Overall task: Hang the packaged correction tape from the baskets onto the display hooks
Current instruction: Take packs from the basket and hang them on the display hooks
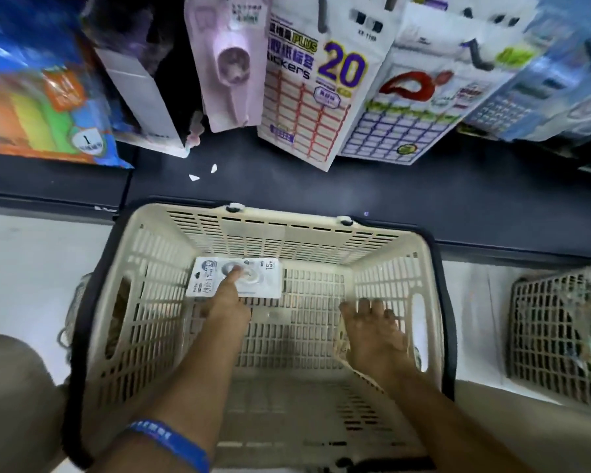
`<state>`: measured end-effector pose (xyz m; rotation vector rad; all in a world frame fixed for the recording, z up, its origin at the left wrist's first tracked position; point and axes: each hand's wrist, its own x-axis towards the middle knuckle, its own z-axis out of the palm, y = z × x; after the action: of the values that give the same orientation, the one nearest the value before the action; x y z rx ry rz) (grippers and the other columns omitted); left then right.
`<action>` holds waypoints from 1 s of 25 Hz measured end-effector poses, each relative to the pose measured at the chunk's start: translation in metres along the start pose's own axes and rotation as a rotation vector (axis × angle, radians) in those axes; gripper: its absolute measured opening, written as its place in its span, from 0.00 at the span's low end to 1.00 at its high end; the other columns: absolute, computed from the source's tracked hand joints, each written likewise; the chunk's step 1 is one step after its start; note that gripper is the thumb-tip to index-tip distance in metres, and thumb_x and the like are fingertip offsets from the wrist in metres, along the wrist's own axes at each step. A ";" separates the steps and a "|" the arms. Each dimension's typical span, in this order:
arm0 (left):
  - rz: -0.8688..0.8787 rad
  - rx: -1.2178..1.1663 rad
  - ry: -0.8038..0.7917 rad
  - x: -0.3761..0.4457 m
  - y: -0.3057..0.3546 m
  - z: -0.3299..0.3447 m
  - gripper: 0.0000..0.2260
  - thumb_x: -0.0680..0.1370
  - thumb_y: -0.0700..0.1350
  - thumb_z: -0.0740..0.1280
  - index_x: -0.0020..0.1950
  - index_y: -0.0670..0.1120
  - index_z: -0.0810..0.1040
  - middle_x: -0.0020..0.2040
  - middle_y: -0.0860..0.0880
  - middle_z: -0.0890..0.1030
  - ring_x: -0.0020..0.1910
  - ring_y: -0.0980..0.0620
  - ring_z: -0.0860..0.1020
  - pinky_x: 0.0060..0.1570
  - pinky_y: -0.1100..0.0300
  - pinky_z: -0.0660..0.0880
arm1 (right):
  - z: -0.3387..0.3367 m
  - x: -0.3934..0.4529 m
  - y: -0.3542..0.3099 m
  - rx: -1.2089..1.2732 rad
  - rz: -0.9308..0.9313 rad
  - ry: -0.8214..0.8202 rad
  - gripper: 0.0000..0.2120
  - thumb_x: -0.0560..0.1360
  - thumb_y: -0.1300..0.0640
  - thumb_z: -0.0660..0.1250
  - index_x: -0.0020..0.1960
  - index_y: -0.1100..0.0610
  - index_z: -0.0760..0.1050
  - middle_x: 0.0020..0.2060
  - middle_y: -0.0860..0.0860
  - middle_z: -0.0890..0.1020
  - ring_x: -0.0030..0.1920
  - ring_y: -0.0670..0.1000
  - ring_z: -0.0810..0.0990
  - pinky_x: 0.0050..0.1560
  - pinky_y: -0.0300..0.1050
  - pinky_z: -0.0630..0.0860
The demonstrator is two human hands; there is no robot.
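One packaged correction tape [234, 277] shows in the head view, lying in the far left part of the cream shopping basket [403, 254], near its far wall. The left hand [226, 303] reaches down onto it, thumb pressed on the clear blister while the other fingers seem to curl under the near edge of the card; that reads as a pinch meant to lift the pack, though the fingers below are hidden. The right hand [372, 331] hangs inside the basket toward its right wall, fingers spread and loosely bent, holding nothing; it is probably ready to steady the basket or search for more stock. A blue wristband [171, 442] sits on the left forearm.

Two baskets are in sight: the cream one between the arms and a second basket [560, 332] at the right edge, whose contents are too blurred to name. No other correction tape pack can be made out in the cream basket. Above, hanging goods crowd the rack: a sticker label pack [307, 93] marked 20, one more label pack [406, 107] beside it, and a pink packaged item [229, 63]. They hang from display hooks [322, 15], where this pack presumably belongs.
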<state>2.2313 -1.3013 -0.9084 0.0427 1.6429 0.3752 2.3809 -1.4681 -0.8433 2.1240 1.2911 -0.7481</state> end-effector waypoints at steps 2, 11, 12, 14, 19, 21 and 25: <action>0.020 -0.039 -0.099 -0.004 0.000 0.005 0.21 0.73 0.39 0.76 0.65 0.42 0.78 0.65 0.43 0.82 0.46 0.47 0.82 0.27 0.62 0.78 | -0.023 -0.003 0.009 0.640 0.103 -0.095 0.44 0.69 0.56 0.78 0.77 0.52 0.56 0.61 0.53 0.79 0.59 0.52 0.79 0.53 0.44 0.78; 0.261 0.172 -0.689 -0.119 -0.002 -0.023 0.20 0.66 0.41 0.73 0.59 0.42 0.82 0.49 0.43 0.87 0.45 0.44 0.86 0.44 0.52 0.82 | -0.122 -0.045 0.013 2.250 -0.128 0.000 0.19 0.73 0.61 0.71 0.64 0.61 0.79 0.58 0.57 0.84 0.54 0.56 0.84 0.51 0.51 0.81; 0.294 0.118 -0.767 -0.139 0.006 -0.021 0.18 0.68 0.41 0.71 0.58 0.43 0.82 0.48 0.44 0.88 0.44 0.46 0.87 0.41 0.52 0.83 | -0.135 -0.056 0.012 2.299 -0.183 0.076 0.23 0.71 0.61 0.72 0.66 0.61 0.77 0.59 0.57 0.83 0.54 0.56 0.83 0.49 0.50 0.81; 0.387 0.029 -0.852 -0.178 0.026 -0.018 0.17 0.69 0.42 0.69 0.57 0.42 0.82 0.45 0.44 0.88 0.42 0.47 0.87 0.37 0.53 0.84 | -0.160 -0.081 0.007 2.308 -0.286 0.182 0.27 0.69 0.61 0.74 0.68 0.61 0.76 0.61 0.56 0.83 0.56 0.56 0.83 0.47 0.48 0.82; 0.613 -0.021 -0.848 -0.272 0.082 -0.019 0.18 0.67 0.44 0.73 0.56 0.41 0.84 0.48 0.39 0.87 0.43 0.40 0.86 0.48 0.43 0.83 | -0.244 -0.139 0.030 2.042 -0.517 0.528 0.23 0.64 0.58 0.77 0.59 0.56 0.81 0.52 0.54 0.87 0.48 0.53 0.87 0.42 0.45 0.82; 0.786 0.006 -0.809 -0.310 0.112 -0.019 0.18 0.66 0.41 0.76 0.55 0.42 0.84 0.47 0.41 0.88 0.42 0.42 0.86 0.45 0.46 0.84 | -0.286 -0.163 0.056 1.907 -0.622 0.725 0.22 0.65 0.55 0.76 0.58 0.57 0.80 0.51 0.54 0.88 0.48 0.53 0.87 0.40 0.43 0.81; 1.078 0.156 -0.778 -0.383 0.160 -0.018 0.15 0.68 0.42 0.80 0.53 0.45 0.85 0.51 0.43 0.88 0.48 0.42 0.87 0.56 0.44 0.81 | -0.352 -0.183 0.090 1.810 -0.556 1.022 0.13 0.72 0.52 0.74 0.54 0.56 0.83 0.47 0.52 0.88 0.46 0.53 0.87 0.43 0.48 0.83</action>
<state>2.2262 -1.2491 -0.4962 1.0830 0.7428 0.8986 2.4550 -1.3716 -0.4555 3.9634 2.1411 -1.4903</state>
